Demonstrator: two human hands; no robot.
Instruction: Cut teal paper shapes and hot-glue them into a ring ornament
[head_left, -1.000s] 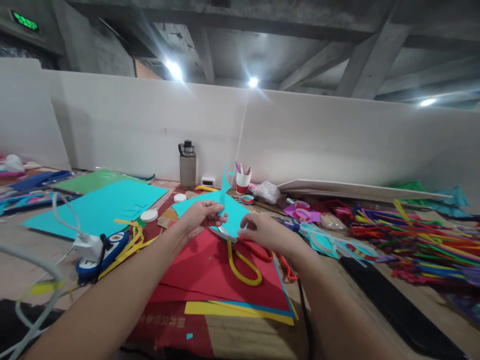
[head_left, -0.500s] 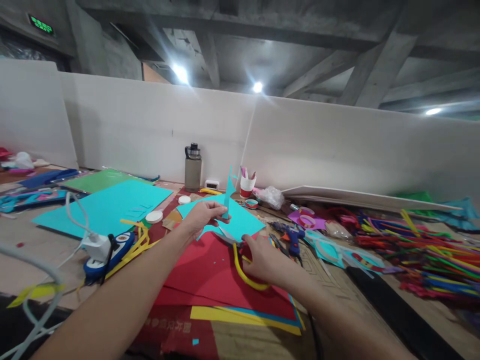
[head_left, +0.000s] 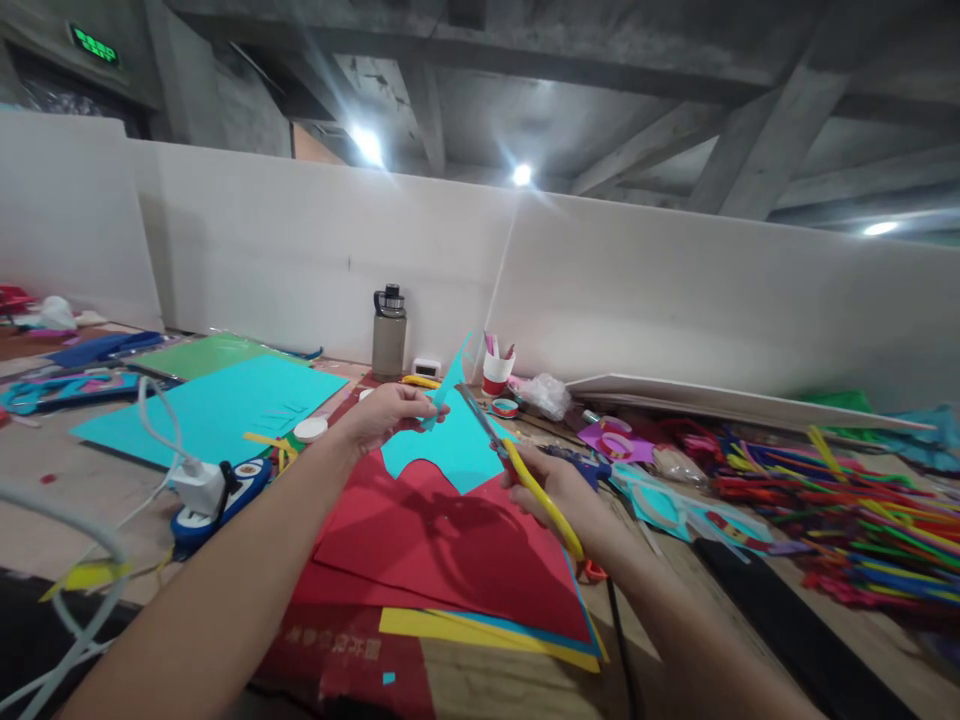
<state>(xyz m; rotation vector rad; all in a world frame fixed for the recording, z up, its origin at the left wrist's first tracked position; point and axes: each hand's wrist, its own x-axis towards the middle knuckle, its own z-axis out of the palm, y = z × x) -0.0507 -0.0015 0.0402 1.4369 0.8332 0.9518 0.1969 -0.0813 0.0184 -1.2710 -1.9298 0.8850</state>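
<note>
My left hand (head_left: 394,415) pinches a narrow, pointed piece of turquoise paper (head_left: 452,380), held upright above the sheets. In my right hand (head_left: 551,485) are yellow-handled scissors (head_left: 541,498), raised off the sheets, their blades pointing up and left toward the pinched piece. The blades do not appear to touch it. Beneath both hands lies a larger turquoise sheet (head_left: 465,450) with a curved cut edge. It rests on red sheets (head_left: 442,550), with yellow sheets (head_left: 480,637) and a blue one showing under their front edge.
A bottle (head_left: 388,335) and a cup of pens (head_left: 497,365) stand by the white partition. Left are a large turquoise sheet (head_left: 217,410) and a blue power strip (head_left: 225,510). At right lie a glue gun (head_left: 589,467), colourful pipe cleaners (head_left: 847,500) and a long black object (head_left: 795,620).
The scissors have risen off the sheets and turned upward in my right hand. My left hand has moved slightly left, and the small turquoise piece now tilts right.
</note>
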